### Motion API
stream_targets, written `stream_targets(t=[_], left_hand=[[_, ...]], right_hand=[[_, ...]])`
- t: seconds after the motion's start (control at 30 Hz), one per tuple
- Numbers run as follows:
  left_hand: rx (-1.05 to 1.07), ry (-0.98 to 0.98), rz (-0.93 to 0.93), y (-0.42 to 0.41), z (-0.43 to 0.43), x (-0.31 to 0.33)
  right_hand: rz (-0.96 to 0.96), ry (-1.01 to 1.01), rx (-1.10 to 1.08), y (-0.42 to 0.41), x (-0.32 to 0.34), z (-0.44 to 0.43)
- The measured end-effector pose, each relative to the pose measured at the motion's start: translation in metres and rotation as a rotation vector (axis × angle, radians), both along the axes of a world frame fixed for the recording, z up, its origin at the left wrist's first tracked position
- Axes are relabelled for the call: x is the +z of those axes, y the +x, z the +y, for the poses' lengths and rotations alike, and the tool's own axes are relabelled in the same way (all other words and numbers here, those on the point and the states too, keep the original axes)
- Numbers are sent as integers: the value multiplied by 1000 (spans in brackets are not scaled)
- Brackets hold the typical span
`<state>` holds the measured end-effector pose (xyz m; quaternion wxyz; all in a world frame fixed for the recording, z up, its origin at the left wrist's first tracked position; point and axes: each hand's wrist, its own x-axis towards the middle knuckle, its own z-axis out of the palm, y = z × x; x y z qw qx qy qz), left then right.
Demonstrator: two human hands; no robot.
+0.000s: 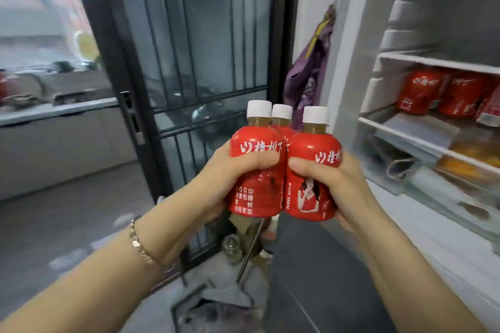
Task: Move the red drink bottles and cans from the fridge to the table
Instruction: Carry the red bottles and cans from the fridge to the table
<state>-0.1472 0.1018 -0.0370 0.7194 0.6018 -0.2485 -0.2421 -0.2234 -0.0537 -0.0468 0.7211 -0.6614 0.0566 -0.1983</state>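
Note:
I hold a cluster of red drink bottles with white caps upright in front of me, left of the open fridge. My left hand grips the left red bottle. My right hand grips the right red bottle. A third bottle is pressed between and behind them; only its cap and neck show. A further cap edge peeks out at the right. Inside the fridge, red cans lie on a white shelf.
A dark-framed glass door with bars stands straight ahead. A purple bag hangs on the wall beside the fridge. Clutter, a jar and a grey cloth lie on the floor below my hands. A counter runs along the left.

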Motion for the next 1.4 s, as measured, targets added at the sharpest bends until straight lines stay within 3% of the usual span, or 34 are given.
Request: stream_targets(t=[0.1, 0.33, 0.4, 0.67, 0.9, 1.2, 1.4], left_hand=[[165, -11, -10, -11, 61, -10], [667, 54, -6, -94, 264, -39], [722, 73, 7, -116, 296, -45], [1196, 83, 28, -299, 509, -76], [1472, 125, 46, -416, 623, -77], [1991, 45, 85, -592, 794, -110], [2173, 32, 120, -647, 874, -125]], right_hand=[[1, -32, 97, 15, -5, 49], [33, -88, 607, 11, -32, 244], [48, -121, 691, 1, -34, 277], [35, -197, 1105, -110, -60, 525], [7, -216, 1376, -195, -65, 672], [-46, -228, 1868, -337, -93, 924], [-85, -265, 2079, -387, -111, 1045]])
